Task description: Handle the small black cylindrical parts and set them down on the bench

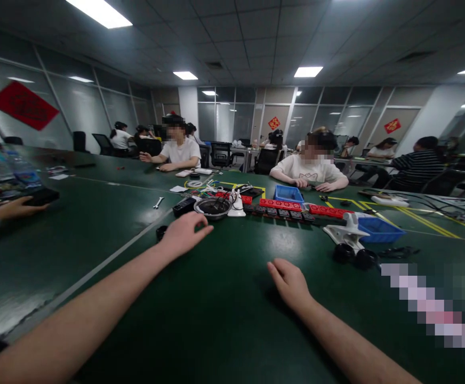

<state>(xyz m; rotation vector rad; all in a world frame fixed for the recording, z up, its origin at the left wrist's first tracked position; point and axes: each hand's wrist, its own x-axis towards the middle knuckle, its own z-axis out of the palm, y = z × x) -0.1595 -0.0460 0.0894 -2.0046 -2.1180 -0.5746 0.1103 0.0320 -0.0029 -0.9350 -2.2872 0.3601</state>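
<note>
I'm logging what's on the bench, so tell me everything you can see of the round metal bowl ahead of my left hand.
The metal bowl is round, shallow and shiny grey, standing upright on the green table. Dark, tangled parts lie inside; what they are is unclear. The left hand is just short of it, not touching. A white part stands at its right.

Dark green table (224, 320) with yellow tape lines (424, 218); red power strips (292, 205); blue plastic bins (378, 229); white clamp (346, 232); black-and-white striped shirt (418, 166)

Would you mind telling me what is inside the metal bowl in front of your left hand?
The metal bowl holds dark, tangled-looking pieces, perhaps wires; its near wall hides the bottom, so I cannot tell exactly. The left hand is apart from it.
</note>
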